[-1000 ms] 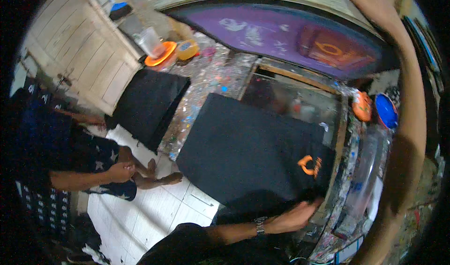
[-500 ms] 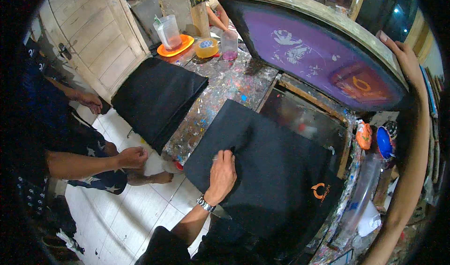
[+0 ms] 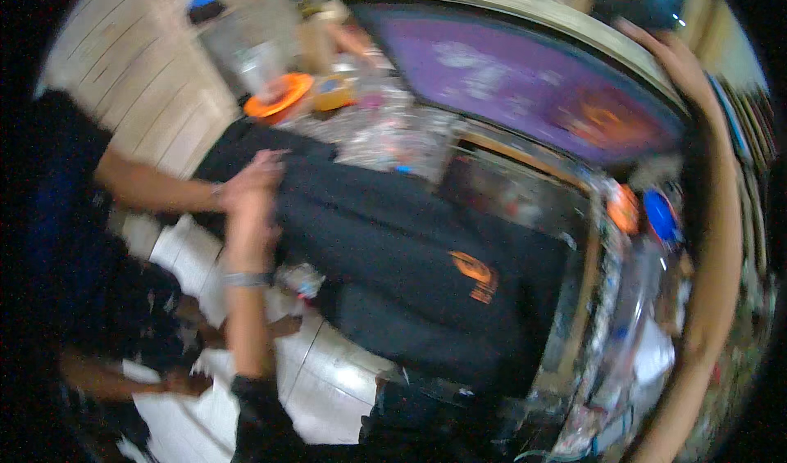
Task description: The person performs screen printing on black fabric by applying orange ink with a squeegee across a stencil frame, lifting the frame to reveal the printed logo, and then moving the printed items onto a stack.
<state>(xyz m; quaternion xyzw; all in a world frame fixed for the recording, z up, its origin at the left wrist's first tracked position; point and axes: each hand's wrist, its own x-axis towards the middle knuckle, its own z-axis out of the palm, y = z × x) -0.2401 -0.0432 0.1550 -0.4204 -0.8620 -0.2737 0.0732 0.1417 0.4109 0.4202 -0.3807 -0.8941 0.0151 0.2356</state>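
spanning the work table [image 3: 402, 139], the black cloth [image 3: 393, 233] lies over the near part of a wood-edged panel [image 3: 525, 165], its orange print [image 3: 475, 276] facing up. its far-left end reaches the left hand [image 3: 248, 232], whose fingers seem closed on the fabric, though blur and overlap hide the tips; folds running that way suggest that this grip draws the cloth taut. a co-worker's hand [image 3: 238, 188] overlaps it from the left, and whether those fingers hold fabric too i cannot tell. well apart, on the far right, the right hand [image 3: 668, 53] has its fingers hooked over the top edge of the framed screen [image 3: 492, 61], which stands tilted up beyond the panel, probably so that it does not touch the cloth. an orange dish [image 3: 281, 96] and a yellow roll [image 3: 330, 94] sit at the table's far-left end, and a blue tub [image 3: 660, 215] stands by the right edge, perhaps set there to be out of the cloth's way.
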